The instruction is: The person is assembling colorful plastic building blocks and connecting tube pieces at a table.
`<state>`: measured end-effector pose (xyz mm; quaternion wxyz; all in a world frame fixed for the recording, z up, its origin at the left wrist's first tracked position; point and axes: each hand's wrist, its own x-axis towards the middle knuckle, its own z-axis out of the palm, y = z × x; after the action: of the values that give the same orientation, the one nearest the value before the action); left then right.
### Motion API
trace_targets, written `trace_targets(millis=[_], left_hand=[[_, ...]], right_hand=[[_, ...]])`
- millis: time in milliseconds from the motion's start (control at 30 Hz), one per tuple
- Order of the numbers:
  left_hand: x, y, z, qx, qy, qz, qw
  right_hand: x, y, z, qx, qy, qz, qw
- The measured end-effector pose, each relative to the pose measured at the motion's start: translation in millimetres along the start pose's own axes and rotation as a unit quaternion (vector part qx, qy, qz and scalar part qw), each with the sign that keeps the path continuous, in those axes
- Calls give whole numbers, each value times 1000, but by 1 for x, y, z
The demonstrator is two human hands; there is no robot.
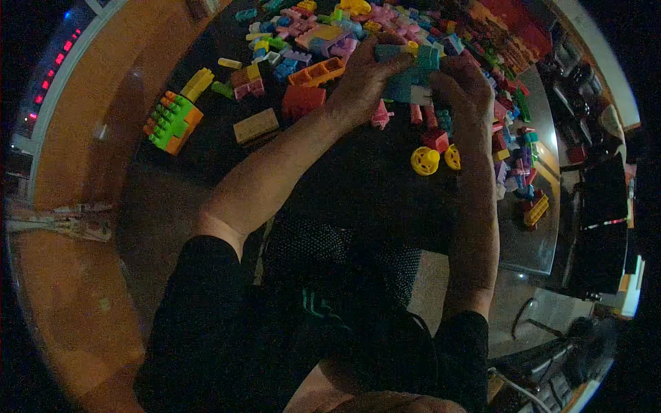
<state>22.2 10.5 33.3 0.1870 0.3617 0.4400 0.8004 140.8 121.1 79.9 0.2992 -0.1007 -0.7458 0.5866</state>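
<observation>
Both hands are raised over the far part of a dark table (358,179). Between them is a teal and blue toy brick assembly (406,88) with a small yellow piece near its top. My left hand (363,81) grips its left side, thumb along the near face. At its right side, my right hand (468,86) has curled fingers closed on it; some fingertips are hidden. Below the assembly lie pink pieces, a red block (435,141) and two yellow wheel-like pieces (425,162).
Many loose toy bricks (296,27) spread across the table's far side and down its right. To the left sit a green and orange brick block (172,125), a tan block (256,128), a red block (303,102) and an orange brick (326,71). Dark chairs (595,199) stand rightward.
</observation>
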Motion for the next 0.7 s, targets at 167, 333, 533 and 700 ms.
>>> trace_targets(millis=[167, 333, 533, 700], left_hand=[[-6, 18, 7, 245, 21, 85, 966], [-5, 15, 2, 220, -6, 83, 972], [1, 4, -4, 287, -5, 106, 952], [-2, 2, 1, 133, -26, 37, 990]], right_hand=[[10, 17, -2, 5, -7, -83, 996], [13, 18, -8, -168, -23, -154, 973], [13, 22, -11, -197, -14, -161, 967], [13, 21, -15, -123, -71, -84, 986]])
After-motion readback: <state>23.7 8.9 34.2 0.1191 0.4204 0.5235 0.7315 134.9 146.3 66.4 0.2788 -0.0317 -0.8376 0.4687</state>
